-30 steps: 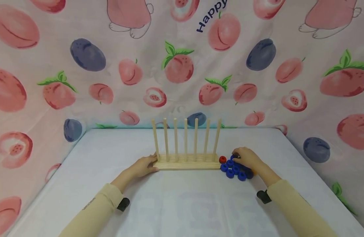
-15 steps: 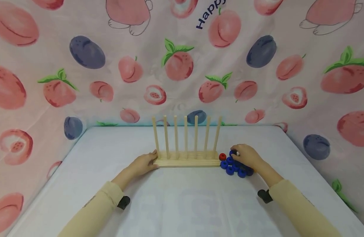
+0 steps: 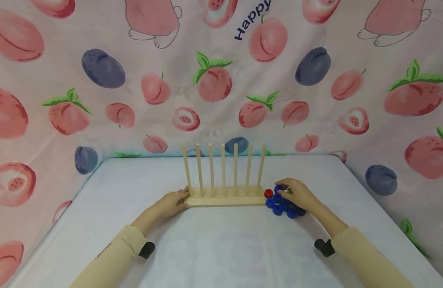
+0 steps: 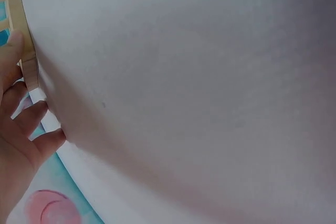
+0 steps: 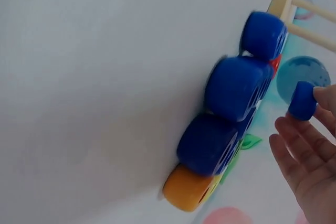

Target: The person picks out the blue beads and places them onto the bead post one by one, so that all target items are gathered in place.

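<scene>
A wooden peg rack (image 3: 226, 201) with several upright pegs stands on the white table. My left hand (image 3: 172, 202) grips the left end of its base, thumb in front and fingers behind; in the left wrist view the thumb (image 4: 14, 45) lies against the wood. At the rack's right end, my right hand (image 3: 297, 194) pinches a blue bead (image 5: 303, 100) between thumb and finger, raised off the table. Below it lie several more blue beads (image 5: 233, 88) in a cluster. A red bead (image 3: 268, 193) sits beside the rack's base. Part of the cluster is hidden under my right hand.
An orange bead (image 5: 189, 187) lies at the near end of the cluster in the right wrist view, with a yellow one partly visible behind it. A fruit-print cloth (image 3: 221, 92) hangs behind the white table (image 3: 228, 248).
My right hand has taken a blue bead up from the cluster and shifted slightly left with it. The left hand stays at the rack's end.
</scene>
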Tool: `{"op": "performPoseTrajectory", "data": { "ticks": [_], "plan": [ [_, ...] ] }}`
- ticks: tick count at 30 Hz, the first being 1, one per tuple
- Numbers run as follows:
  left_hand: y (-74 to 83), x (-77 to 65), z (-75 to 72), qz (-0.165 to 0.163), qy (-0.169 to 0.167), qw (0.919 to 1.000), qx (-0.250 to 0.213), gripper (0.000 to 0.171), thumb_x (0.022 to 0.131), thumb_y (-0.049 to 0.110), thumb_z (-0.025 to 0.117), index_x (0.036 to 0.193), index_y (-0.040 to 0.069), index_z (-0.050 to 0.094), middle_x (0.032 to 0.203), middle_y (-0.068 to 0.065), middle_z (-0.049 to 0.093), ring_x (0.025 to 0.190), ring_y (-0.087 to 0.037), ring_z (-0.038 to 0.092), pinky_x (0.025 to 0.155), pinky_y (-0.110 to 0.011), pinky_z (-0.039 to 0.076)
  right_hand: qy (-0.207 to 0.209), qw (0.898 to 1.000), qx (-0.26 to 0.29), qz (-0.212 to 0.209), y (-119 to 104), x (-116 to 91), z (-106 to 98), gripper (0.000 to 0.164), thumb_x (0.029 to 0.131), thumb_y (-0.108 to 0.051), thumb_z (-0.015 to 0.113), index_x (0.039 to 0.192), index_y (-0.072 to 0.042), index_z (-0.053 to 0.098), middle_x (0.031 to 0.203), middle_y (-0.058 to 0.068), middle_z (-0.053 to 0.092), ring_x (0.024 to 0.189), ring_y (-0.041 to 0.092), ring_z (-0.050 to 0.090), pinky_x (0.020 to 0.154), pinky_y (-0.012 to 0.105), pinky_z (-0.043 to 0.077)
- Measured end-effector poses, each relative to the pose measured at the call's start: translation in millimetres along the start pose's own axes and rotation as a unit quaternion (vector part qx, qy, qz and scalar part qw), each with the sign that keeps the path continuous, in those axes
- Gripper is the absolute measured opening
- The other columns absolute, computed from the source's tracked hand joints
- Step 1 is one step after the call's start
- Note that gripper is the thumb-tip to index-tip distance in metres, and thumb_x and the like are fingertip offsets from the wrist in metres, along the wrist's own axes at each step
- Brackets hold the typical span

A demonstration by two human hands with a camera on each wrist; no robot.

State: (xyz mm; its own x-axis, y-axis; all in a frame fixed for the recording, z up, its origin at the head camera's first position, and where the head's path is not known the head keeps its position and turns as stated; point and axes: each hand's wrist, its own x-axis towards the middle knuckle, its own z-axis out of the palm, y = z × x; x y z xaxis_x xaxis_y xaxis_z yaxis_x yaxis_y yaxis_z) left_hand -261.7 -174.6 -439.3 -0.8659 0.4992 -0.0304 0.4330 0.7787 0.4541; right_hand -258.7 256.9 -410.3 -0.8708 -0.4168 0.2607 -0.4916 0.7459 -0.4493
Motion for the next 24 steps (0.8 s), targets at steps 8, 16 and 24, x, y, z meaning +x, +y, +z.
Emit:
{"op": "performPoseTrajectory", "data": {
  "ticks": [8,16,24],
  "plan": [
    [2.7,1.3,0.2,0.008,0.013,0.9998,0.011,0.050,0.091,0.019,0.062,0.131,-0.009,0.049,0.144,-0.025,0.038,0.128,-0.044,0.043,0.107,-0.054,0.035,0.006,0.998,0.060,-0.011,-5,-3,6,0.026,0.088,-0.002,0.062,0.112,0.009,0.062,0.105,0.022,0.067,0.089,0.030,0.065,0.078,0.040,0.057],
    [2.5,2.4,0.0,0.013,0.010,0.9998,0.006,0.050,0.091,0.019,0.061,0.131,-0.008,0.049,0.144,-0.025,0.038,0.129,-0.045,0.042,0.107,-0.054,0.034,-0.003,0.997,0.062,-0.039,-18,-3,5,0.026,0.087,-0.002,0.062,0.112,0.008,0.063,0.099,0.016,0.067,0.087,0.025,0.065,0.077,0.038,0.057],
    [4.4,1.4,-4.7,0.003,0.003,0.9999,0.015,0.051,0.090,0.020,0.063,0.131,-0.008,0.049,0.143,-0.024,0.039,0.129,-0.043,0.043,0.107,-0.052,0.035,0.017,0.994,0.092,-0.061,-32,-1,9,0.027,0.087,-0.004,0.065,0.109,0.010,0.062,0.099,0.015,0.068,0.083,0.021,0.066,0.078,0.036,0.057]
  ]
}}
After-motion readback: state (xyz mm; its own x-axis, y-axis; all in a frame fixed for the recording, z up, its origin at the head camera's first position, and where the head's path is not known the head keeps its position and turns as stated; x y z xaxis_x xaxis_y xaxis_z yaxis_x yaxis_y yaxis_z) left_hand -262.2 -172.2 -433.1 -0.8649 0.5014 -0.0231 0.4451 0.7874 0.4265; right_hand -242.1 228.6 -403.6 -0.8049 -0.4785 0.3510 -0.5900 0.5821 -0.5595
